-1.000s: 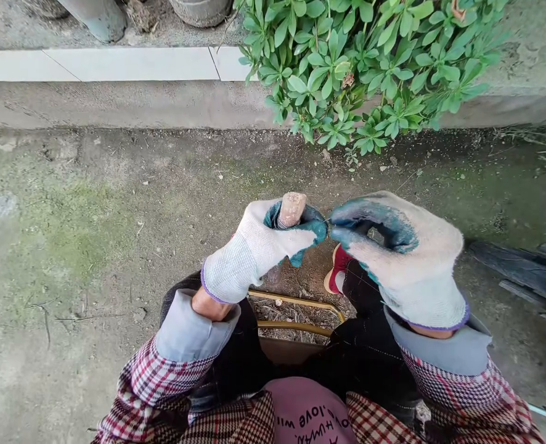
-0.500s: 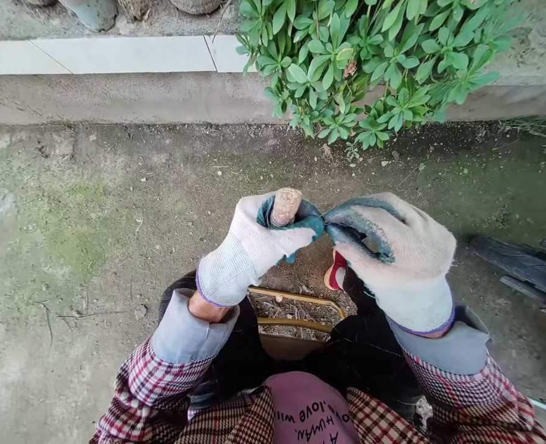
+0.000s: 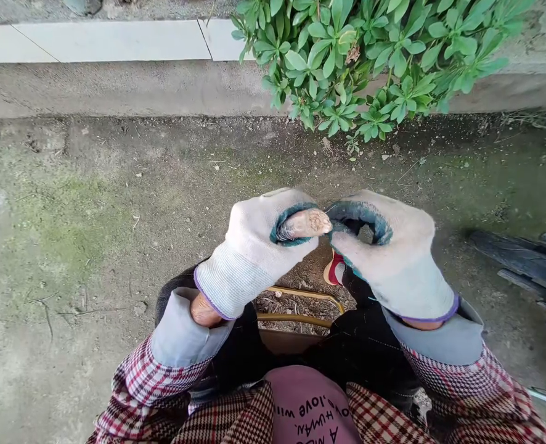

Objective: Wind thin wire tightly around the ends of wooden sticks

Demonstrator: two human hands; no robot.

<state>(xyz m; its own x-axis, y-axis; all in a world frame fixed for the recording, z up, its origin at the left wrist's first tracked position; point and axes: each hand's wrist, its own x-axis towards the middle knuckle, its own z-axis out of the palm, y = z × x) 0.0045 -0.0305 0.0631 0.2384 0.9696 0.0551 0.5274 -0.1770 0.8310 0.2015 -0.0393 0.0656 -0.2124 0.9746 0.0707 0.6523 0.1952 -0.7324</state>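
Over the lap, near the middle of the view, both gloved hands meet above a brass-coloured metal frame and the dark trousers. The left hand is closed in a fist around a short wooden stub, its teal-coated fingers wrapped tight on the shaft. A second ago that stub stood upright out of the top of the fist. Now I see it tipped over to the right, its rough cut end facing the right hand.

The right hand has hardly shifted. Its fingers curl into a loop, and the thumb and forefinger tips come together just beside the stub's end, touching it or very nearly. I cannot tell whether anything thin is pinched between them.

My reading is that the turn of the left wrist brings the stub's end to the right fingertips, so the work sits at that one meeting point.

The view has also dipped a little: the leafy plant and the pale curb on the far side sit higher in the picture than before. A red shoe shows below the hands on the mossy concrete ground, and dark objects lie off to the right, well apart.
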